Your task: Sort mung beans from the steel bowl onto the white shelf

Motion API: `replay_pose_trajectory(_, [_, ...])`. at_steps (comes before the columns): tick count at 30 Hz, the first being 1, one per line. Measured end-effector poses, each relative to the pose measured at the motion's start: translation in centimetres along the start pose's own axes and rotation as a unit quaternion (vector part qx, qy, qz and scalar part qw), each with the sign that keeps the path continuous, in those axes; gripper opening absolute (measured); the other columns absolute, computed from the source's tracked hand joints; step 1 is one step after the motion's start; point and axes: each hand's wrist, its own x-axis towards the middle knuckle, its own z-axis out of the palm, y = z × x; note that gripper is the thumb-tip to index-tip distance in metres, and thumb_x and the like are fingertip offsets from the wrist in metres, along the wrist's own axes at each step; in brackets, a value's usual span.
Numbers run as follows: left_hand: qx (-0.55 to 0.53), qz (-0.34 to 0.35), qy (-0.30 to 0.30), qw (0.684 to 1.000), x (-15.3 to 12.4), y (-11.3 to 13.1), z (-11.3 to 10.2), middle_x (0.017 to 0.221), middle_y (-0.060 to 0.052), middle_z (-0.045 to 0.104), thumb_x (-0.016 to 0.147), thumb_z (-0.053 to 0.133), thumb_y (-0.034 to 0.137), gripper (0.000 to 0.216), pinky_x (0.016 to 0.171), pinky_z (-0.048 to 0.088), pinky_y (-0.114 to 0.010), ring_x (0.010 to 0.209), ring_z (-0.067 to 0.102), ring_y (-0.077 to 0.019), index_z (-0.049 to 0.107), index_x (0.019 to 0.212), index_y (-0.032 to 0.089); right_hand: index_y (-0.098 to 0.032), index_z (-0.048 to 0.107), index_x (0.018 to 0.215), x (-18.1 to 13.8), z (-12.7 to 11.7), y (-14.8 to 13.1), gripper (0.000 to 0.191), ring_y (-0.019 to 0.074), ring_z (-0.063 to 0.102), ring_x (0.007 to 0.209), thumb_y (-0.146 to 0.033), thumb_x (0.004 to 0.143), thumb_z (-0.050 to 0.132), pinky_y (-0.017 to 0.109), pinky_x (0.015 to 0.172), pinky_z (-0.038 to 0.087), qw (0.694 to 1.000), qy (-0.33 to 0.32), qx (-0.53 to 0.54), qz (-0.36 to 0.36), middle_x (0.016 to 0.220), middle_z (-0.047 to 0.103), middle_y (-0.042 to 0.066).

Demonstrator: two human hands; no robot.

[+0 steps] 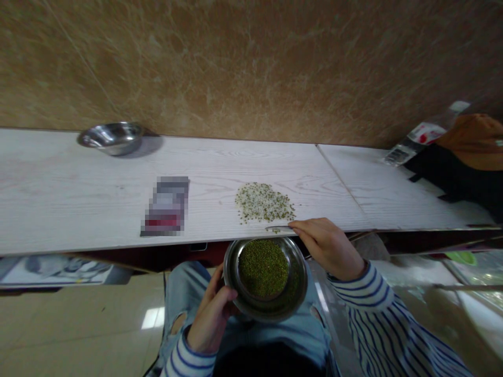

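Observation:
My left hand (214,311) grips the left rim of a steel bowl (297,283), thumb over the edge. The bowl is tilted just below the counter's front edge, above my lap, and holds many small green beans (263,267) that look like mung beans. Pinched in my right hand (328,246) is a slim metal utensil (278,228), seen edge-on, so its exact kind is unclear. Its tip points left at the counter edge, with a few green beans beside it. Just beyond lies a spread-out pile of white grains and green beans (264,202), the grains resembling rice.
A second steel bowl (112,138) stands at the back left by the marbled wall (251,73). On the white counter (212,162) lies a blurred-out flat item (165,206). At right are a plastic bottle (420,136) on its side and a brown and black bundle (467,152).

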Motion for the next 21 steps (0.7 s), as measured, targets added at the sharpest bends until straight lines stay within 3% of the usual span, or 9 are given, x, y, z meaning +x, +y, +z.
replay_pose_trajectory(10, [-0.007,-0.008,-0.01,1.0,0.1,0.0,0.4,0.089,-0.003,0.062,0.06,0.058,0.016,0.057,0.053,0.046,-0.028,0.071,0.054,-0.0172,0.054,0.116,0.022,-0.019,0.061,0.105,-1.0,-0.5,-1.8,0.021,0.0151,0.064,0.086,-0.018,0.09,0.046,0.032,0.079,0.049,0.999,-0.012,0.044,-0.004,0.094,0.07,0.003])
replay_pose_trajectory(15, [-0.016,-0.016,-0.004,1.0,0.6,-0.4,0.2,0.087,-0.002,0.063,0.058,0.058,0.017,0.062,0.056,0.047,-0.031,0.071,0.055,-0.0181,0.052,0.12,0.023,-0.02,0.062,0.105,-2.5,-0.5,-1.4,0.022,0.0165,0.065,0.084,-0.022,0.09,0.046,0.032,0.079,0.052,0.996,0.05,0.016,0.078,0.091,0.07,0.004])
replay_pose_trajectory(21, [0.008,-0.016,-0.003,1.0,0.6,-0.7,0.1,0.086,-0.001,0.063,0.057,0.057,0.014,0.068,0.053,0.045,-0.028,0.068,0.053,-0.017,0.049,0.124,0.024,-0.021,0.061,0.107,-4.6,0.1,-1.0,0.023,0.0173,0.066,0.087,-0.024,0.09,0.047,0.031,0.08,0.055,0.988,0.083,0.022,0.129,0.096,0.07,0.004])
